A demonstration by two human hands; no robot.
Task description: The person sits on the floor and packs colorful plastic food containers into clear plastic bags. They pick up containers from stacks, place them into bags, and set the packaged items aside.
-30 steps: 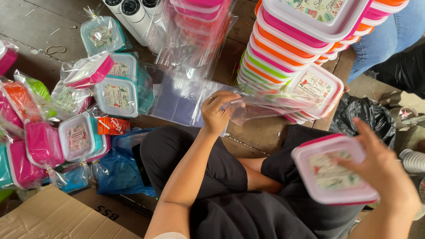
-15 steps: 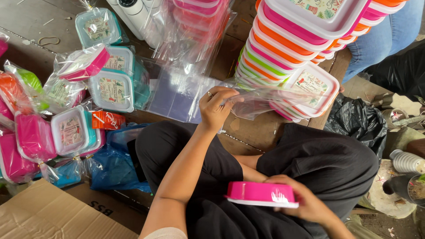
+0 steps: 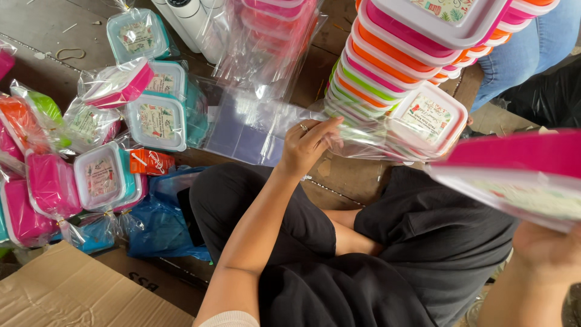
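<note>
In the head view I see many boxes already wrapped (image 3: 100, 175) lying on the floor at the left, and a tall stack (image 3: 393, 66) of unwrapped ones ahead, so I judge much work is left. My left hand (image 3: 308, 145) reaches forward with the arm stretched, its fingers pinching a clear bag (image 3: 254, 130) that lies on the floor before the stack. My right hand (image 3: 548, 251) is raised close to the camera at the right edge, gripping a pink box (image 3: 520, 172) from below, tilted. The two hands are well apart.
</note>
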